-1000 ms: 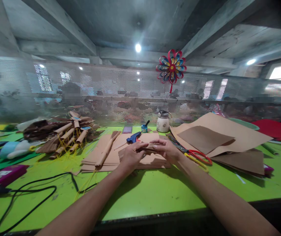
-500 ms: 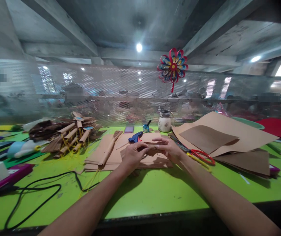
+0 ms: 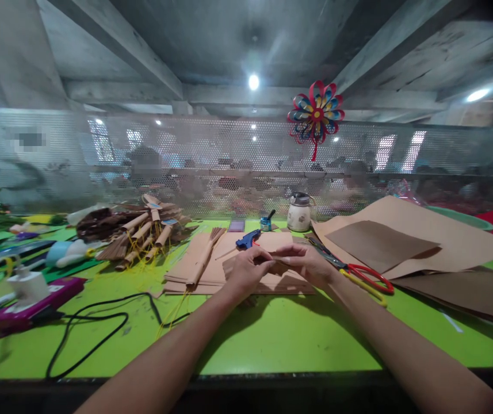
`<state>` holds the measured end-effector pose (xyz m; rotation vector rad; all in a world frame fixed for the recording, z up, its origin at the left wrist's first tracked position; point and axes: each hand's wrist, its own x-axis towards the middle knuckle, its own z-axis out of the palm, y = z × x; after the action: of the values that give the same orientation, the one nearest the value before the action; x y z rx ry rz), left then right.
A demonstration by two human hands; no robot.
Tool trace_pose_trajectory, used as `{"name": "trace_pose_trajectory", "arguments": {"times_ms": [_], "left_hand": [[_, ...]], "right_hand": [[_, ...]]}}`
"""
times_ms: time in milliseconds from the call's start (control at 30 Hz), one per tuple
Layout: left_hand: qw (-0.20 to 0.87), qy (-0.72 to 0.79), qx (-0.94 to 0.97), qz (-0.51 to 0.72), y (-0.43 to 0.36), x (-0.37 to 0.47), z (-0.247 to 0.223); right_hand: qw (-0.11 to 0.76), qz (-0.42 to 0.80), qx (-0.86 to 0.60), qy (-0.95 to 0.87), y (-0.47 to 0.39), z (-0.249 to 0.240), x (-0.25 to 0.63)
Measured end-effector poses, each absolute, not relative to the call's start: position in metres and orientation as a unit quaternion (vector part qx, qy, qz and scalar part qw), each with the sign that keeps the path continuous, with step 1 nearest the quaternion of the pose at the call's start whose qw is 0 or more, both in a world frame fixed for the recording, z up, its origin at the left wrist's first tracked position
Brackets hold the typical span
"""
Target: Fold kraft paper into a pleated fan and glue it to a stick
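My left hand (image 3: 248, 269) and my right hand (image 3: 309, 264) meet over a stack of brown kraft paper (image 3: 177, 279). Between their pinched fingertips is a piece of brown paper (image 3: 278, 268), partly hidden by the fingers. Just beyond my left hand lies a blue glue gun (image 3: 248, 238) on the stack. A rolled paper piece with a fringed end (image 3: 203, 261) rests on the stack's left side, yellow string trailing from it. Scissors with red and yellow handles (image 3: 369, 279) lie to the right of my right hand.
Left of the stack is a heap of fringed paper rolls (image 3: 151, 233) with yellow strings. A purple power strip (image 3: 39, 305) and black cable (image 3: 99, 302) lie at left. Behind stand a white jar (image 3: 298, 214) and a small blue pot (image 3: 266, 223). Large kraft sheets (image 3: 405, 230) spread right.
The whole view has shifted, so the table things sit further right in the picture. My right fingers have closed in nearer to my left, still at the brown paper.
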<state>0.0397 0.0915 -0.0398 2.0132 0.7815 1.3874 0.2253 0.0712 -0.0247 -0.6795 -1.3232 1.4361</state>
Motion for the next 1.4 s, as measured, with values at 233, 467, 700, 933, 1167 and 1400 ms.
{"name": "trace_pose_trajectory", "arguments": {"times_ms": [233, 467, 700, 933, 1167, 1400], "left_hand": [[0.272, 0.301, 0.766, 0.499, 0.085, 0.040, -0.030], [0.236, 0.292, 0.752, 0.542, 0.086, 0.037, -0.027], [0.161, 0.327, 0.763, 0.534, 0.090, 0.036, -0.027], [0.152, 0.304, 0.772, 0.537, 0.083, 0.036, -0.023], [0.156, 0.346, 0.746, 0.547, 0.090, 0.033, -0.027], [0.161, 0.314, 0.756, 0.552, 0.097, 0.032, -0.032]], "right_hand": [[0.522, 0.593, -0.285, -0.542, 0.071, -0.023, 0.225], [0.548, 0.573, -0.327, -0.514, 0.075, -0.022, 0.227], [0.572, 0.562, -0.325, -0.501, 0.077, -0.021, 0.231], [0.576, 0.548, -0.326, -0.511, 0.077, -0.020, 0.232], [0.581, 0.455, -0.370, -0.565, 0.078, -0.020, 0.238], [0.489, 0.270, -0.403, -0.725, 0.079, -0.028, 0.231]]}}
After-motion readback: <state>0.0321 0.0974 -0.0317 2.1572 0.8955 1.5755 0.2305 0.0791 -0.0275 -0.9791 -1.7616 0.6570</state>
